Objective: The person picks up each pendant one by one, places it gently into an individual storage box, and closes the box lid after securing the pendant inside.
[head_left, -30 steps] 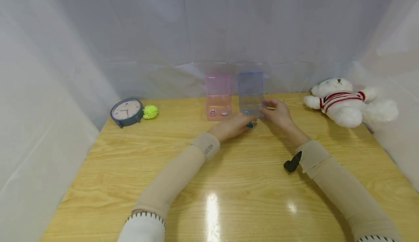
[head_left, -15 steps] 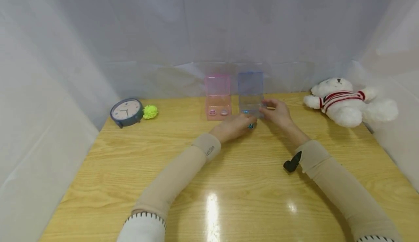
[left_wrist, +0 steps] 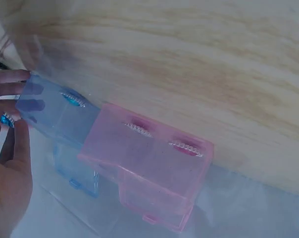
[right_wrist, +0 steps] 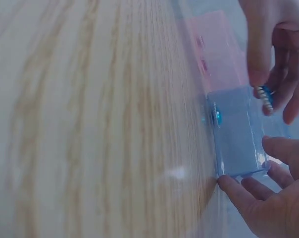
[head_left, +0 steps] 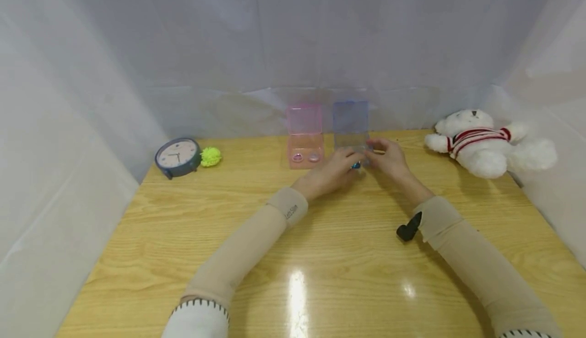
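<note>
Between its thumb and fingers, the left hand [head_left: 330, 173] pinches a small blue gem piece with a beaded edge [right_wrist: 265, 99], held just over the blue clear box [right_wrist: 238, 131]. Inside that box lies another blue gem piece [left_wrist: 73, 99], near its front. The right hand [head_left: 389, 159] grips the blue box's right side, thumb and fingers at its edges, as the right wrist view shows. Left of the blue box stands a pink clear box [head_left: 305, 145] holding two beaded pink pieces, one of them [left_wrist: 185, 148] by the outer end. Both lids are raised.
A round dark blue clock [head_left: 177, 157] and a yellow-green fuzzy ball [head_left: 210, 156] sit at the table's back left. A white plush bear [head_left: 485, 145] in a striped sweater lies at the back right. Pale sheeting [head_left: 293, 48] hangs behind the wooden table [head_left: 348, 272].
The left hand has risen slightly and moved toward the blue box with the blue gem piece, which was lower in front of it before. The right hand has stayed at the box.
</note>
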`<state>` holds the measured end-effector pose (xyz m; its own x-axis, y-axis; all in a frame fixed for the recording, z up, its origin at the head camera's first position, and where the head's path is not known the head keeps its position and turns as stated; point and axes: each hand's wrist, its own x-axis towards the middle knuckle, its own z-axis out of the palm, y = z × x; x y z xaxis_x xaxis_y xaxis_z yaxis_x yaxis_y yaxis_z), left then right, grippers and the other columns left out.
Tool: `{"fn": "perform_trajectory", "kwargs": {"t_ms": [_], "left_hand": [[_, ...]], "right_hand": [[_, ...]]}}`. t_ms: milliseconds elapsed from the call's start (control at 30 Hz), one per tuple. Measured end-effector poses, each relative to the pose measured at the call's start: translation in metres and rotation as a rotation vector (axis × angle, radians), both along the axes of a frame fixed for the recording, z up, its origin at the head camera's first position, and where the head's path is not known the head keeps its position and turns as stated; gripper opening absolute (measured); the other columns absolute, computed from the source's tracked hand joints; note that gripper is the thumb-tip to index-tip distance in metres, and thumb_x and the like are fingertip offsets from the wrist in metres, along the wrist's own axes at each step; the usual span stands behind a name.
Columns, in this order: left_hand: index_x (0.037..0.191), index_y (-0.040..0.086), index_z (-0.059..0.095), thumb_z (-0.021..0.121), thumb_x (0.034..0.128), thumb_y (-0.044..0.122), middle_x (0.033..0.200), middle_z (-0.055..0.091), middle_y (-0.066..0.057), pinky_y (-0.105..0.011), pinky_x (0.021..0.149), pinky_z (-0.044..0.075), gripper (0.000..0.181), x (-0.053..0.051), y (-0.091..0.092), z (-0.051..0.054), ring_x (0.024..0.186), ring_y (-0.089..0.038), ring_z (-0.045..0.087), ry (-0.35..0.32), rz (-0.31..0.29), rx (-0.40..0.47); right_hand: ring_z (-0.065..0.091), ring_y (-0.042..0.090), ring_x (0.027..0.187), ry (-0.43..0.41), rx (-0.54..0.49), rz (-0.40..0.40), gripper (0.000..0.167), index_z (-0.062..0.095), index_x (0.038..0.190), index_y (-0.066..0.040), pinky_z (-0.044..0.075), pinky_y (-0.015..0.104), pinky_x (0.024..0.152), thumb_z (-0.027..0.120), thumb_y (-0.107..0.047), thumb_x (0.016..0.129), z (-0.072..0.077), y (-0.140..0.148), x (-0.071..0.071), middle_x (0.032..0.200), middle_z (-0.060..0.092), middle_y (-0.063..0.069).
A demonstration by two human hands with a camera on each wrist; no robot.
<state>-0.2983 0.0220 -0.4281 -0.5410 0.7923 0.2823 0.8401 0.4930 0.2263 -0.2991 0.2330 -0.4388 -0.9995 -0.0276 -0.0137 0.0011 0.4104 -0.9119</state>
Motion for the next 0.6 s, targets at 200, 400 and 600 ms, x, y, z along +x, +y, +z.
{"fn": "perform_trajectory", "kwargs": {"t_ms": [200, 400, 600], "left_hand": [[0.147, 0.010, 0.058, 0.065, 0.1030, 0.004, 0.138, 0.061, -0.014, -0.038, 0.114, 0.054, 0.045, -0.001, 0.001, 0.018, 0.134, -0.031, 0.057, -0.068, 0.060, 0.040], [0.144, 0.008, 0.062, 0.066, 0.1032, 0.006, 0.134, 0.061, -0.013, -0.030, 0.107, 0.056, 0.041, -0.009, 0.003, 0.029, 0.125, -0.025, 0.061, -0.064, 0.070, 0.030], [0.138, 0.006, 0.065, 0.065, 0.1019, 0.002, 0.129, 0.063, -0.014, -0.030, 0.104, 0.057, 0.037, -0.017, 0.006, 0.036, 0.121, -0.026, 0.063, -0.086, 0.089, 0.070]], "right_hand": [[0.059, 0.044, 0.138, -0.009, -0.027, 0.002, 0.055, 0.053, 0.150, 0.001, 0.066, 0.034, 0.090, 0.070, -0.021, 0.103, 0.000, 0.000, 0.000, 0.158, 0.050, 0.025], [0.060, 0.043, 0.138, -0.024, -0.034, 0.005, 0.052, 0.055, 0.149, -0.002, 0.065, 0.039, 0.095, 0.069, -0.024, 0.103, -0.002, 0.002, 0.000, 0.159, 0.050, 0.024], [0.060, 0.043, 0.137, -0.015, -0.016, 0.001, 0.049, 0.056, 0.148, -0.004, 0.064, 0.045, 0.099, 0.067, -0.023, 0.105, -0.003, 0.002, 0.000, 0.158, 0.051, 0.024]]}}
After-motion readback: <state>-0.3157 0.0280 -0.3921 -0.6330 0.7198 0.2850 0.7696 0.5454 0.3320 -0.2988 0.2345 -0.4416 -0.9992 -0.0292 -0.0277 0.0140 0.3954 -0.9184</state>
